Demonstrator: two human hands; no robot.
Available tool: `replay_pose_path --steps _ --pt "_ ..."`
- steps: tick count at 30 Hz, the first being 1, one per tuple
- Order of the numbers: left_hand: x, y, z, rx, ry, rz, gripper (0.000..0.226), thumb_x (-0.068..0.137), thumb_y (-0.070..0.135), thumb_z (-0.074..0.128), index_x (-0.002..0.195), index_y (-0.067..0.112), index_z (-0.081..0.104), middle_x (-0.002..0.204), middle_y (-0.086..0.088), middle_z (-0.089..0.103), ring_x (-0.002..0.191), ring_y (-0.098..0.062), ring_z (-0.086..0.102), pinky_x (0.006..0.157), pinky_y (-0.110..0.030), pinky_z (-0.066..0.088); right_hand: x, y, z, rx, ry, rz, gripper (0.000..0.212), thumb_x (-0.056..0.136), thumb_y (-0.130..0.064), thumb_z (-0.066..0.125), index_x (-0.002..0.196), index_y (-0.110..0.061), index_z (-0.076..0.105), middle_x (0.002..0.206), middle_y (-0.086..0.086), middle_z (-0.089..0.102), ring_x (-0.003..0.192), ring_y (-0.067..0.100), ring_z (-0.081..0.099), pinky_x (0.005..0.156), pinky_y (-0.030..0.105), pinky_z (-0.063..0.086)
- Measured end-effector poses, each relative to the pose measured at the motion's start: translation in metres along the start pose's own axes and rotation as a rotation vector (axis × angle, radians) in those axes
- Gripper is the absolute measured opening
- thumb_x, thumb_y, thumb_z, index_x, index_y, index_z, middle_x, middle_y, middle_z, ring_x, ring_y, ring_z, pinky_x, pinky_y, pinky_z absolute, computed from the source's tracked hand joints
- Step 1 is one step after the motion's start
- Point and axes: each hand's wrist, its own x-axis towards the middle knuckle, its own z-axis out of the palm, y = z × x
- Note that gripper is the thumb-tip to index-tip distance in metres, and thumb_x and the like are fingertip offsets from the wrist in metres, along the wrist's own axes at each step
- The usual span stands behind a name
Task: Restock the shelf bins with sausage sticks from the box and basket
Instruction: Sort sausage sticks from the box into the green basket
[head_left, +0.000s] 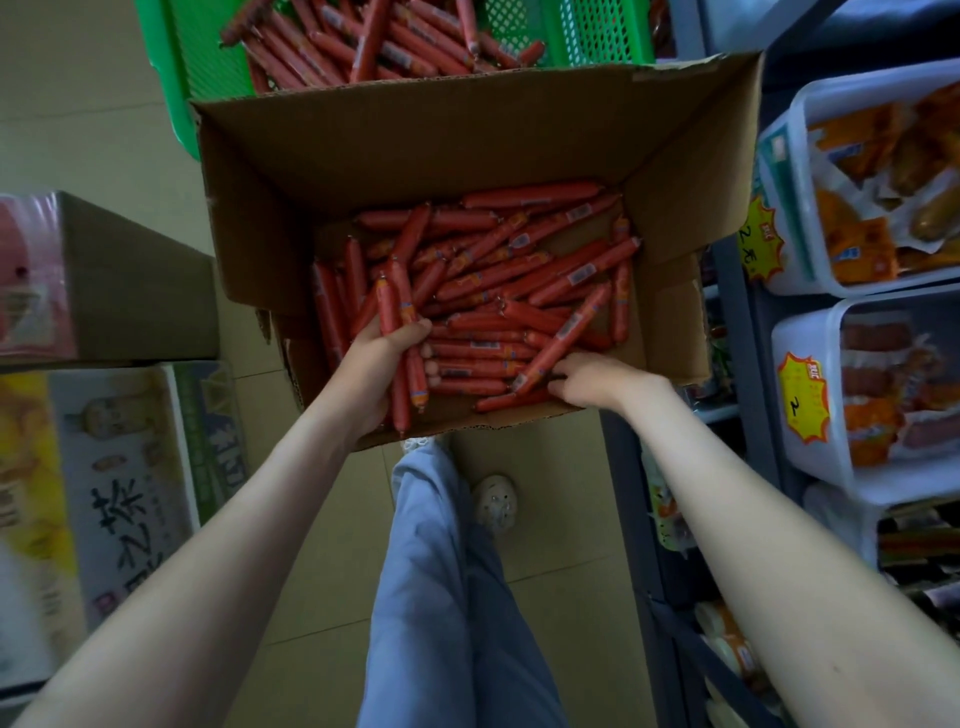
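Shop floor (563, 525): box (415, 145) of sausage sticks (519, 270)

Dim, flat ambient light, soft shadows inside the box (415, 156). Wide-angle bend at edges; cartons (78, 467) at 8 o'clock blurred, shelf bins (802, 171) at 3 soft. Centre sharp.

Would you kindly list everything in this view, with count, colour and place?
cardboard box: one, brown, open, centre floor
sausage sticks: many, red, loose in box
basket: one, green, beyond box, more red sticks inside
shelf bins: at least two, clear-white, right shelf, orange packets inside
price tags: two, yellow, on bin fronts
cartons: two, one brown and one printed, left
trousers: blue, bottom centre
shoe: one, white, below box
left hand: grips a bundle of sticks over box
right hand: fingers curled on sticks at box's near edge
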Motion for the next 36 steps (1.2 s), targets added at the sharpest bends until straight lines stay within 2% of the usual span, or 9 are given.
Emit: replay_pose_path --steps 6,9,13,16,21,23,27,32,36 --pt "0.000 0.002 -0.002 -0.004 -0.003 0.006 0.008 0.094 0.008 0.052 0.091 0.014 0.049 0.061 -0.003 0.052 0.052 -0.016 0.054 0.052 -0.028 0.051 0.012 -0.011 0.003 -0.250 -0.119 0.126 0.050 0.097 -0.026 0.032 0.146 -0.013 0.032 0.150 0.016 0.023 0.137 0.035 0.022 0.112 0.043 0.026" --pt "-0.001 0.002 0.000 0.012 -0.023 -0.014 0.007 0.094 0.009 0.053 0.092 0.014 0.050 0.065 -0.004 0.053 0.056 -0.018 0.055 0.055 -0.029 0.053 0.001 -0.011 -0.002 -0.243 -0.109 0.087 0.042 0.099 -0.033 0.039 0.139 -0.021 0.044 0.146 0.013 0.026 0.135 0.035 0.021 0.111 0.042 0.023" --pt "-0.004 0.006 0.005 0.118 -0.051 -0.018 0.004 0.095 0.009 0.052 0.097 0.012 0.053 0.077 -0.008 0.064 0.070 -0.020 0.064 0.067 -0.031 0.057 -0.030 -0.018 -0.027 0.109 0.005 -0.053 0.034 0.098 -0.031 0.047 0.130 -0.023 0.054 0.139 0.009 0.044 0.124 0.027 0.044 0.099 0.032 0.036" --pt "-0.008 0.017 0.011 0.150 -0.129 -0.040 0.018 0.097 0.009 0.049 0.114 0.006 0.053 0.098 -0.016 0.069 0.093 -0.028 0.068 0.084 -0.041 0.055 -0.049 -0.033 -0.044 0.165 0.175 -0.276 0.030 0.093 -0.024 0.056 0.122 -0.017 0.059 0.118 0.003 0.054 0.117 0.019 0.045 0.092 0.024 0.031" --pt "-0.021 0.042 0.010 0.439 -0.373 -0.002 0.022 0.090 0.019 0.062 0.111 0.016 0.057 0.094 -0.014 0.068 0.085 -0.024 0.064 0.076 -0.038 0.053 -0.050 -0.061 -0.061 0.245 0.397 -0.543 0.023 0.080 -0.009 0.068 0.103 -0.011 0.067 0.092 -0.006 0.052 0.092 0.009 0.040 0.082 0.006 0.025" --pt "-0.022 0.051 0.004 0.452 -0.430 -0.015 0.032 0.082 0.016 0.071 0.111 0.022 0.057 0.088 -0.011 0.066 0.079 -0.022 0.062 0.070 -0.033 0.052 -0.048 -0.068 -0.067 0.308 0.444 -0.551 0.028 0.079 -0.010 0.070 0.106 -0.013 0.066 0.096 -0.009 0.052 0.094 0.007 0.039 0.085 0.003 0.025" --pt "-0.021 0.063 -0.011 0.438 -0.314 -0.066 0.033 0.082 -0.001 0.067 0.105 0.019 0.053 0.070 -0.009 0.063 0.061 -0.016 0.060 0.053 -0.025 0.051 -0.028 -0.074 -0.069 0.519 0.481 -0.408 0.068 0.080 -0.021 0.073 0.139 -0.025 0.040 0.135 -0.005 0.042 0.130 0.012 0.030 0.103 0.015 0.020" --pt "-0.016 0.064 -0.042 0.219 -0.168 -0.109 0.032 0.083 -0.004 0.061 0.106 0.018 0.053 0.083 -0.009 0.069 0.072 -0.020 0.067 0.066 -0.031 0.057 0.018 -0.087 -0.032 -0.157 0.174 -0.352 0.091 0.079 -0.039 0.070 0.149 -0.024 0.013 0.153 0.004 0.018 0.140 0.025 0.016 0.114 0.042 0.013" --pt "-0.021 0.062 -0.057 0.086 -0.090 -0.075 0.041 0.080 0.001 0.063 0.115 0.020 0.051 0.093 -0.013 0.071 0.082 -0.026 0.068 0.072 -0.036 0.058 0.028 -0.085 -0.004 -0.654 0.258 -0.398 0.080 0.085 -0.040 0.061 0.148 -0.028 0.015 0.149 0.009 0.021 0.134 0.030 0.023 0.111 0.044 0.015"
